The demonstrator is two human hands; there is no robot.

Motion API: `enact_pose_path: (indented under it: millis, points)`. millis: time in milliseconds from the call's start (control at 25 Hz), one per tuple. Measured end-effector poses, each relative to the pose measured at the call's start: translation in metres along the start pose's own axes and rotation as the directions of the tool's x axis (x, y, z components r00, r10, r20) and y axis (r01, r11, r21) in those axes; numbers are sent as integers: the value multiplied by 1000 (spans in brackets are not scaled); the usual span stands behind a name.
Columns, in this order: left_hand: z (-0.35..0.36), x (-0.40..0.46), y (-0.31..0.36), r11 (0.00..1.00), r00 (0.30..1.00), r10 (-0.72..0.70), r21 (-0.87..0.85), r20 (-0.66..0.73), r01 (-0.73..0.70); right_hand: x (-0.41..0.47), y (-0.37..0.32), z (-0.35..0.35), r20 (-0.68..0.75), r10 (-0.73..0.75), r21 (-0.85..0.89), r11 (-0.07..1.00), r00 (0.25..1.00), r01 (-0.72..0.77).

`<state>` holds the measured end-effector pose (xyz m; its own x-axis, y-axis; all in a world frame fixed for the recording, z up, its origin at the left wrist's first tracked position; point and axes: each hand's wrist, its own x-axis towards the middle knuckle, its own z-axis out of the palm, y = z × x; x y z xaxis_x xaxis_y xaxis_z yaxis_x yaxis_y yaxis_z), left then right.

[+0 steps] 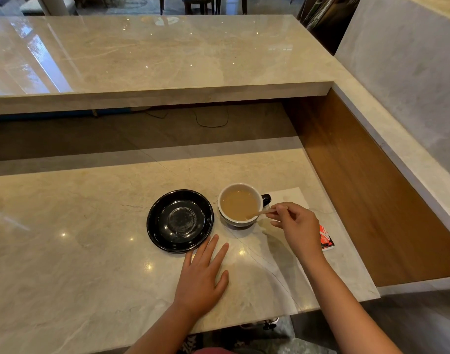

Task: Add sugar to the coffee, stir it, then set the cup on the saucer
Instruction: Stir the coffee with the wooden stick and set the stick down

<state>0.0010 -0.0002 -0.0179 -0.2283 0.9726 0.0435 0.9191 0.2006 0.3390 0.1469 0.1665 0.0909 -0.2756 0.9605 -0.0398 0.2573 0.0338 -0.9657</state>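
Observation:
A cup (pixel 240 190) with a white inside, dark outside and dark handle stands on the marble counter, filled with light brown coffee (pixel 238 204). My right hand (pixel 296 224) pinches a thin wooden stirrer (pixel 259 213) whose tip dips into the coffee at the cup's near right side. The empty black saucer (pixel 180 221) sits just left of the cup, apart from it. My left hand (pixel 203 275) lies flat on the counter, fingers spread, its fingertips close to the saucer's near rim.
A red and black sugar packet (pixel 326 238) lies right of my right hand. A white napkin (pixel 290 196) is behind the cup. The counter's right edge drops off beside a wooden panel (pixel 372 200); a raised marble shelf (pixel 155 95) runs across the back.

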Motion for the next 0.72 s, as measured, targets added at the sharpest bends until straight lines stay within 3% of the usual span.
enact_pose_path:
  millis: [200, 480, 600, 720]
  points:
    - [2, 0, -1, 1000, 1000, -6, 2, 8, 6, 6, -2, -17, -107, 129, 148, 983, 986, -113]
    - [2, 0, -1, 1000, 1000, -12, 11, 10, 12, 12, 0, -53, -103, 213, 323, 931, 972, -170]
    - [2, 0, -1, 1000, 1000, -8, 18, 6, 8, 12, -1, -69, -165, 140, 330, 941, 976, -79]
    - [1, 1, 0, 1000, 1000, 4, 15, 0, -4, 13, 10, -74, -216, -115, 103, 985, 970, 139]
